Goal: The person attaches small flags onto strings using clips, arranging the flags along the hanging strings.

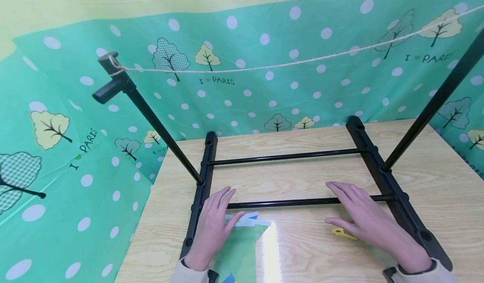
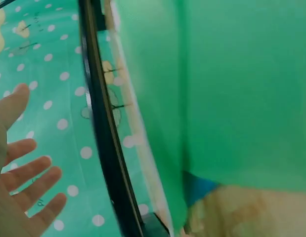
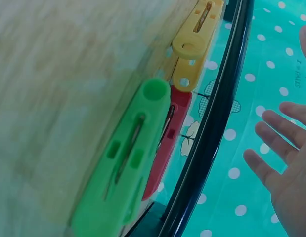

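Green sheet (image 1: 239,249) on table (image 1: 310,255), near side, just rt of L hand (image 1: 213,228) | yellow peg (image 1: 342,232) partly hidden by R hand (image 1: 366,215) | green peg (image 3: 125,163), red peg (image 3: 166,153) nr it | both hands spread

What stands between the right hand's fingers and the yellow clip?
In the right wrist view, the black crossbar shows between the fingers of the right hand and the yellow clip. In the head view, the clip lies on the crossbar's near side, by the thumb, with nothing visible in the way.
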`<state>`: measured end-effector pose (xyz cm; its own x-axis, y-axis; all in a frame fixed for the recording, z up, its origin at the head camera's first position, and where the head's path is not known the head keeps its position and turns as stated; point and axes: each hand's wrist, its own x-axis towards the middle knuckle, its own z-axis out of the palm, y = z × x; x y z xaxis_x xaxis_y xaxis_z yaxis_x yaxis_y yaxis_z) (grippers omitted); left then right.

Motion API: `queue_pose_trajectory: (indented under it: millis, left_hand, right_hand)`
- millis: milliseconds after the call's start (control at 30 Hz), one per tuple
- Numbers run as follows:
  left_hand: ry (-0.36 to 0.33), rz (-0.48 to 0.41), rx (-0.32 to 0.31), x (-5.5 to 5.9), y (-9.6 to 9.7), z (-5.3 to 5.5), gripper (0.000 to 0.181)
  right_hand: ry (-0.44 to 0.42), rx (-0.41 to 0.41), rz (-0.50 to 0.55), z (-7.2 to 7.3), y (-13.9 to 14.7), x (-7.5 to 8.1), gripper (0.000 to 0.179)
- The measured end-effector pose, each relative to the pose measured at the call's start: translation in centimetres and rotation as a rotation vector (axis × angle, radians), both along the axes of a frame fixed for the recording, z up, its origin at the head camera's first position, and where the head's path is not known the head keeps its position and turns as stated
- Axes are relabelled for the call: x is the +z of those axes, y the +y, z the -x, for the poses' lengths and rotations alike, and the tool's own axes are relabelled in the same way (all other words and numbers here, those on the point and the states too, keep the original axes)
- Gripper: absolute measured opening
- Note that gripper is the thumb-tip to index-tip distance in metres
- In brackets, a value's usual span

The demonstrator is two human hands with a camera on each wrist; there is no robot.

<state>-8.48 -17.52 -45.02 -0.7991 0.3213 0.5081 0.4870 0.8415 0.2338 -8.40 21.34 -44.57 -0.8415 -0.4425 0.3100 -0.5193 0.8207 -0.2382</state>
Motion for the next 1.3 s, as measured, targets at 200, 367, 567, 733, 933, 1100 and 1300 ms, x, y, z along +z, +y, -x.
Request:
queue_pose_trajectory:
  millis: [200,367,567,733,933,1100,1300]
  left_hand:
    - [-0.048,-0.071,-0.006,0.3,-0.2,-0.3,0.051]
    - [-0.055,-0.099,-0.008,0.4,-0.8,-0.4,0.044]
    - [-0.143,-0.15,-0.014,0.3,-1.6,-0.7,0.037]
    - [-0.268,-0.197,-0.009,0.3,-2.1,-0.9,0.031]
    - [-0.353,-0.192,-0.001,0.0,-2.5,-0.8,0.03]
    - [-0.368,-0.151,0.038,-0.3,-2.8,-0.9,0.029]
    - [-0.399,-0.105,0.091,-0.7,-3.1,-1.0,0.028]
  right_hand:
    - [0.011,0.005,0.004,-0.2,0.4,-0.2,0.082]
    - [-0.017,-0.011,0.009,-0.4,0.7,-0.3,0.08]
    - [-0.011,0.011,0.01,-0.5,1.0,-0.5,0.077]
    - [-0.024,0.031,0.028,-0.7,1.3,-0.6,0.071]
    - [-0.028,0.038,0.029,-1.0,1.5,-0.6,0.065]
    - [-0.011,0.057,0.035,-1.2,1.5,-0.7,0.06]
    - [-0.072,0.055,0.039,-1.4,1.7,-0.8,0.054]
